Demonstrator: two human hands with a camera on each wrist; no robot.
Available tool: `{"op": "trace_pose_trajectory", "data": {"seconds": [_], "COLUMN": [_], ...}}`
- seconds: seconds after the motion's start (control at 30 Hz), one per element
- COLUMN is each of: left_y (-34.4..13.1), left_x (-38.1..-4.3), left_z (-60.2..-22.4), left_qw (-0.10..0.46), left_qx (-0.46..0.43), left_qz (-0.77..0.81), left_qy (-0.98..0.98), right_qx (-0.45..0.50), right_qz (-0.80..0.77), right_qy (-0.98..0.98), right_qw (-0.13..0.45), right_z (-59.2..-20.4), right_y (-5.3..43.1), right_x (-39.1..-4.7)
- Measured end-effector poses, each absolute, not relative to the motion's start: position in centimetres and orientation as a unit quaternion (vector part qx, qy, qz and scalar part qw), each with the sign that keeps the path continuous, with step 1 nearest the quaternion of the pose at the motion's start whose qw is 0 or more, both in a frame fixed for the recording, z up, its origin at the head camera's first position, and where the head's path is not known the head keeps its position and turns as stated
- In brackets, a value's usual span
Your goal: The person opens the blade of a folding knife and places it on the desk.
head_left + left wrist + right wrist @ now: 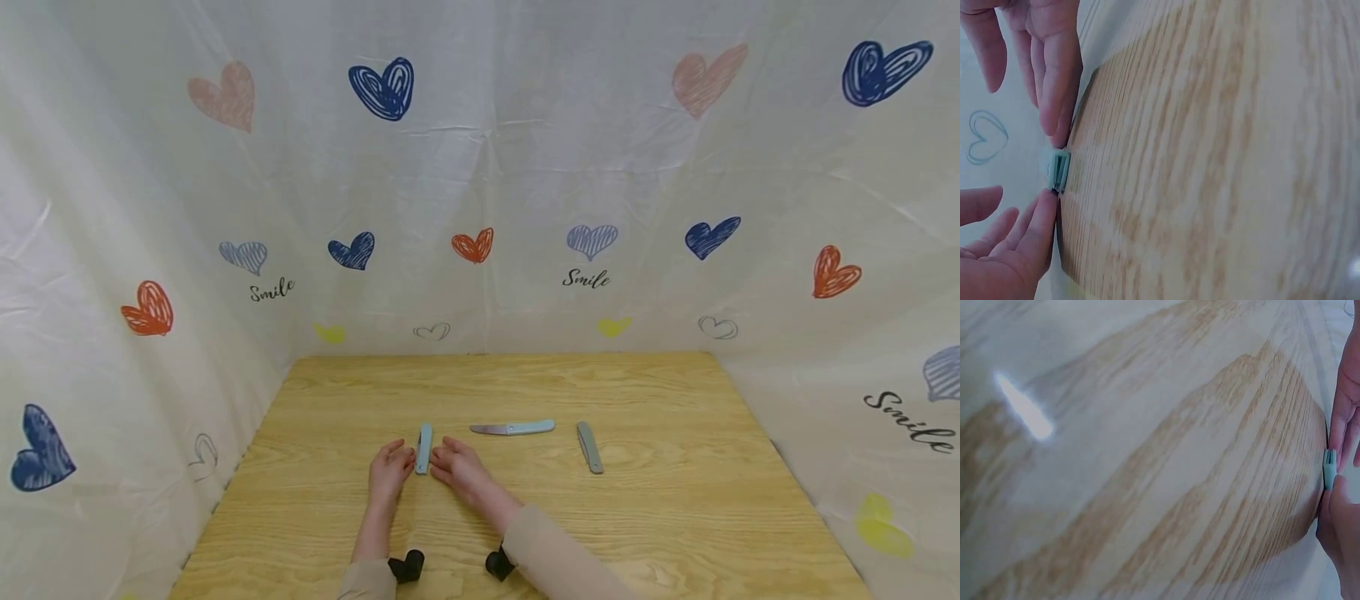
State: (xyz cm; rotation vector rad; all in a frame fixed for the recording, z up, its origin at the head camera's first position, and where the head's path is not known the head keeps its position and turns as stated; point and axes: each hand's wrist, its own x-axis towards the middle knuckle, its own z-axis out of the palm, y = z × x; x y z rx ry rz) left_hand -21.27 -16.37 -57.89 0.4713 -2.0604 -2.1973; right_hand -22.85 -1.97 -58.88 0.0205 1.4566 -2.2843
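Heart-printed white curtain (525, 187), wood-grain table (690, 517), bright glare (1025, 409)

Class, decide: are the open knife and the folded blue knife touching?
Apart: the head view shows bare table between the folded blue knife and the open knife.

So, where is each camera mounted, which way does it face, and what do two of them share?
Head: on the person's head, facing forward and down at the wood-grain table, folded light-blue pocketknife, open light-blue pocketknife and folded gray pocketknife; left hand, right hand and forearms show.
Left wrist: on that wrist, facing along the tabletop, picture turned sideways; left hand at bottom, right hand at top.
Right wrist: on that wrist, likewise turned; both hands at the right edge.
Shared: both wrist views show the folded light-blue pocketknife between the hands.
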Motion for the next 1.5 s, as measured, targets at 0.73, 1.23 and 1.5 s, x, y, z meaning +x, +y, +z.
{"op": "trace_pose_trajectory", "data": {"seconds": [0.73, 1.23, 1.5], "left_y": [-15.7, -9.6, -7.0], "left_x": [-21.2, -21.1, -21.3], "left_z": [-57.9, -57.0, -57.1], "left_qw": [-0.019, -0.132, -0.151], "left_qx": [0.146, 0.033, 0.004], "left_qz": [-0.773, -0.778, -0.768], "left_qy": [-0.617, -0.613, -0.622], "right_qx": [-0.016, -0.037, -0.046], "right_qz": [-0.797, -0.731, -0.719], "right_qy": [0.571, 0.660, 0.674], "right_qw": [0.195, 0.171, 0.166], "right_z": [-58.5, -56.9, -56.3], "right_y": [0.1, 7.3, 10.3], "right_x": [-22.7, -22.2, -21.5]}}
